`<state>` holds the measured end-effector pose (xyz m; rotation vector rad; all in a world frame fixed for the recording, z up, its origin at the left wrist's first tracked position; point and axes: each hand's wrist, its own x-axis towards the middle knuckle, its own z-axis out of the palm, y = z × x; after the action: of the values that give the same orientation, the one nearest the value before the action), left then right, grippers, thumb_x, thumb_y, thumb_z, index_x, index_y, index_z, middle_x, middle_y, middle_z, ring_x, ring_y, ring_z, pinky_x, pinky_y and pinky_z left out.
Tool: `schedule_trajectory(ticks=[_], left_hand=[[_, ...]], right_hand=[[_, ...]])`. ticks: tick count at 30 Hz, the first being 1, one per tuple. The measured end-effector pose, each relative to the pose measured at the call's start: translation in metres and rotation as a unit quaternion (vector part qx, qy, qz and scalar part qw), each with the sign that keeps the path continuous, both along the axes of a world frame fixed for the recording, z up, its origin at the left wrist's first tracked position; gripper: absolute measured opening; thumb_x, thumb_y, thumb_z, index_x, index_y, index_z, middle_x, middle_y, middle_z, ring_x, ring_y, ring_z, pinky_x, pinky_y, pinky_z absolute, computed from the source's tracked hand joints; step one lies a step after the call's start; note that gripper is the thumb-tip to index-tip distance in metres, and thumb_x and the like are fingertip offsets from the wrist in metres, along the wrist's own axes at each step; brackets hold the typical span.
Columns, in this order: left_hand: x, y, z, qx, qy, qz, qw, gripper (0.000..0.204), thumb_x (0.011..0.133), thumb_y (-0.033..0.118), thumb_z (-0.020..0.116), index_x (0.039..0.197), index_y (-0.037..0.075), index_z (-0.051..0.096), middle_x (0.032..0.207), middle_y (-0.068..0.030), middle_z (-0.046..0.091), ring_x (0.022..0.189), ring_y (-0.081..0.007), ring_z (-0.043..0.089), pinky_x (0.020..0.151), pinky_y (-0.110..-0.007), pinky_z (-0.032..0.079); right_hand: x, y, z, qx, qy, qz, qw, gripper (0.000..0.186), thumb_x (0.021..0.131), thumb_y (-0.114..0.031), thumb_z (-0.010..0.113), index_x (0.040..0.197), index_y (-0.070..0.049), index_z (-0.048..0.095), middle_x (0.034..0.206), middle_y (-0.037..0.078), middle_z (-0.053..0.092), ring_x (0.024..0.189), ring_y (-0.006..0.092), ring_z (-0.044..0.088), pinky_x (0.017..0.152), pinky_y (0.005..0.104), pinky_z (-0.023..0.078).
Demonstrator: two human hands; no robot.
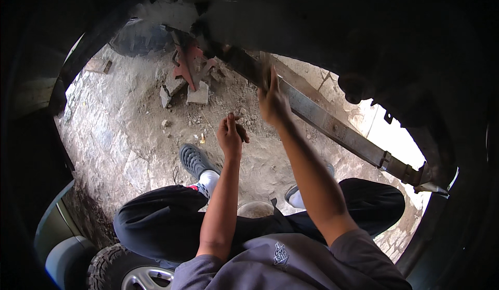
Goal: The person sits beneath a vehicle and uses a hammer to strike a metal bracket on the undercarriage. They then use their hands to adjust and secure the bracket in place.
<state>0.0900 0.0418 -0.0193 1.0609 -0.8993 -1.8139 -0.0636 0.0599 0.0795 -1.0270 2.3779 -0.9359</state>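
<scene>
My right hand (274,104) is raised against a long flat metal bar (332,127), like a vehicle's leaf spring, running from upper middle down to the right. Its fingers point upward at the bar's near side and are smeared by motion, so whether they grip anything is unclear. Lower and to the left, my left hand (230,136) hangs in the air over the dirt ground, apart from the bar. Its fingers are loosely bent and spread, with nothing visible in them.
Beyond my hands a red metal stand (186,70) rises beside a pale stone block (198,93). Dark vehicle body surrounds the view. A spare-looking wheel with a knobby tyre (106,269) is at lower left. My shoe (196,159) rests on rough ground with loose stones.
</scene>
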Motion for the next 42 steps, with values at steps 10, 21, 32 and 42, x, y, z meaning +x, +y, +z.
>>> schedule_trajectory(ticks=[10, 21, 32, 42], left_hand=[[0.001, 0.011, -0.013, 0.025, 0.017, -0.094, 0.995, 0.037, 0.114, 0.035, 0.052, 0.126, 0.001, 0.061, 0.079, -0.0144, 0.073, 0.040, -0.0135, 0.054, 0.034, -0.029, 0.040], [0.020, -0.028, -0.014, 0.034, 0.023, -0.077, 0.996, 0.040, 0.115, 0.038, 0.047, 0.124, 0.002, 0.061, 0.080, -0.0117, 0.070, 0.042, -0.0123, 0.053, 0.035, -0.028, 0.042], [0.020, -0.015, -0.011, 0.054, 0.016, -0.074, 0.996, 0.042, 0.115, 0.039, 0.047, 0.123, 0.001, 0.063, 0.069, -0.0080, 0.064, 0.038, -0.0106, 0.047, 0.035, -0.028, 0.042], [0.015, -0.017, -0.023, 0.034, 0.010, -0.062, 0.997, 0.039, 0.115, 0.039, 0.048, 0.116, 0.004, 0.065, 0.070, -0.0026, 0.060, 0.038, -0.0101, 0.047, 0.035, -0.028, 0.043]], right_hand=[[0.045, 0.021, 0.002, -0.002, -0.092, -0.069, 0.993, 0.081, 0.109, -0.025, 0.052, 0.169, -0.015, -0.002, 0.137, 0.033, 0.063, 0.111, 0.0550, 0.067, 0.091, 0.0620, 0.057], [0.078, 0.059, -0.022, -0.062, 0.052, 0.000, 0.997, 0.091, 0.103, -0.014, 0.061, 0.169, -0.011, -0.003, 0.108, 0.036, 0.071, 0.091, 0.0535, 0.072, 0.076, 0.0604, 0.059], [0.052, -0.037, -0.006, -0.088, -0.036, -0.071, 0.993, 0.090, 0.106, -0.020, 0.059, 0.168, -0.014, -0.005, 0.106, 0.037, 0.072, 0.094, 0.0559, 0.070, 0.077, 0.0617, 0.057], [0.069, -0.056, -0.015, -0.186, -0.061, -0.101, 0.975, 0.090, 0.106, -0.021, 0.056, 0.168, -0.009, -0.009, 0.120, 0.040, 0.067, 0.101, 0.0586, 0.068, 0.090, 0.0604, 0.053]])
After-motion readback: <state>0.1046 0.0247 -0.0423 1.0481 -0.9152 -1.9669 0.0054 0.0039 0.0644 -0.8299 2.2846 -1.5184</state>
